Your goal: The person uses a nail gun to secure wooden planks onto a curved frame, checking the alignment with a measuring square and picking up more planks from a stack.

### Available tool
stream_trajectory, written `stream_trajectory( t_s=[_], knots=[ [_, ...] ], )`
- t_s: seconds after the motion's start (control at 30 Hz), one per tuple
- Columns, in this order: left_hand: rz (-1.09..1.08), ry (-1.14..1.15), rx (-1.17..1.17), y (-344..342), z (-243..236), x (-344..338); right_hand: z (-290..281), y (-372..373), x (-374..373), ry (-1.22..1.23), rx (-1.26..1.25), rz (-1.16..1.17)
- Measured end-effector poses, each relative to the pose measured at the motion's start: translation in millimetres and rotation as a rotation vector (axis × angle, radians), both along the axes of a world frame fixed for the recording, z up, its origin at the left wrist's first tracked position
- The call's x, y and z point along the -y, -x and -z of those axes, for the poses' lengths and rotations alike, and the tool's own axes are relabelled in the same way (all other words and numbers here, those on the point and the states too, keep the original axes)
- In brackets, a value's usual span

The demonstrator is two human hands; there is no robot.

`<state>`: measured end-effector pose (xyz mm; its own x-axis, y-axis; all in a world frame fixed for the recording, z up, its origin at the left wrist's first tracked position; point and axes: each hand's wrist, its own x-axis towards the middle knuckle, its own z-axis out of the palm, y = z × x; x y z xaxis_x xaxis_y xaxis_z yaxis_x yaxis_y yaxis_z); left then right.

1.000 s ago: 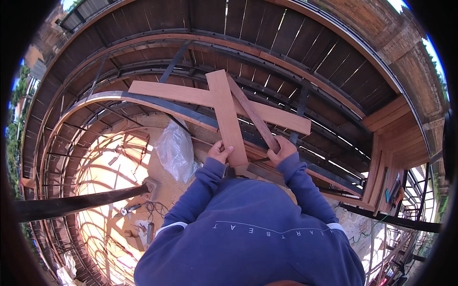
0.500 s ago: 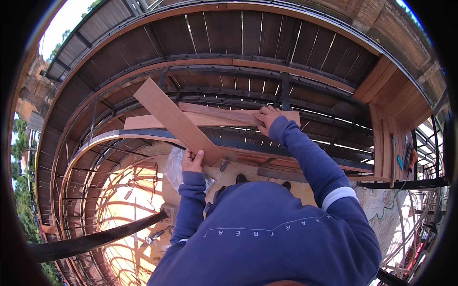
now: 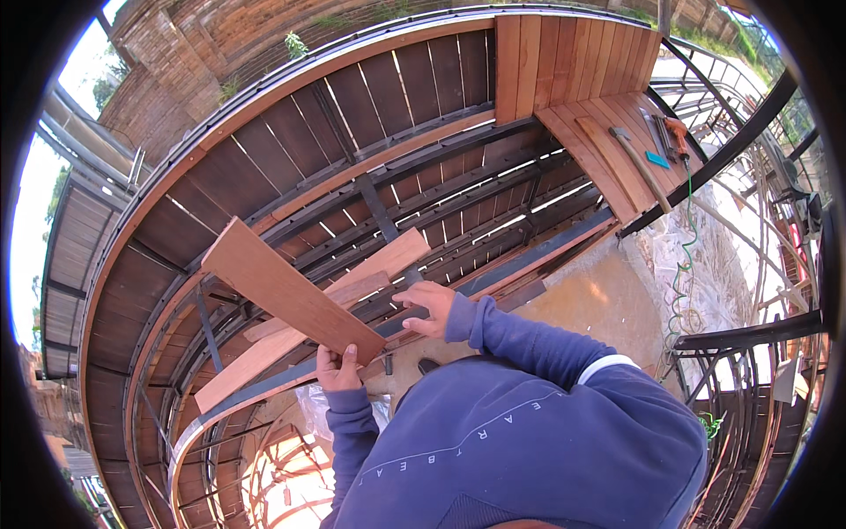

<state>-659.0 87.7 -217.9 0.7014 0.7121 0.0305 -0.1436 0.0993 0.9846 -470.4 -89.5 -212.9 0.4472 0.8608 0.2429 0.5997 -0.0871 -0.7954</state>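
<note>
My left hand (image 3: 341,367) grips the near end of a flat reddish-brown wooden board (image 3: 286,291), thumb on top. The board slants away up and to the left, over two other pieces of wood. Beneath it, a longer, paler board (image 3: 238,372) lies across the curved metal frame, and a narrow wood strip (image 3: 359,288) rests on that one. My right hand (image 3: 427,309) is just right of these pieces, fingers apart and holding nothing. The held board hides the middle of the boards below.
The dark curved metal frame (image 3: 374,207) has open gaps between its bars. At upper right, a planked section (image 3: 608,189) carries a hammer (image 3: 641,167), an orange drill (image 3: 678,138) and a teal object (image 3: 656,159). A green coiled hose (image 3: 686,264) hangs down. Clear plastic (image 3: 315,410) lies below left.
My view has swung to the right, bringing the tools into fuller sight. My right hand has let go of the wood strip and drawn off it. My left hand still holds the board.
</note>
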Motion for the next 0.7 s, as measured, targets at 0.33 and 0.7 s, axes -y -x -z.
stream_trajectory(
  t_s=[0.33, 0.7],
  knots=[
    [0.465, 0.033, 0.177, -206.6, -42.6, 120.6, -25.0, -75.4, 118.3, -0.183, -0.683, 0.306],
    [0.586, 0.135, 0.238, -436.3, -128.2, 138.1, 13.8, -215.3, 223.2, -0.307, -0.723, 0.401]
  ],
)
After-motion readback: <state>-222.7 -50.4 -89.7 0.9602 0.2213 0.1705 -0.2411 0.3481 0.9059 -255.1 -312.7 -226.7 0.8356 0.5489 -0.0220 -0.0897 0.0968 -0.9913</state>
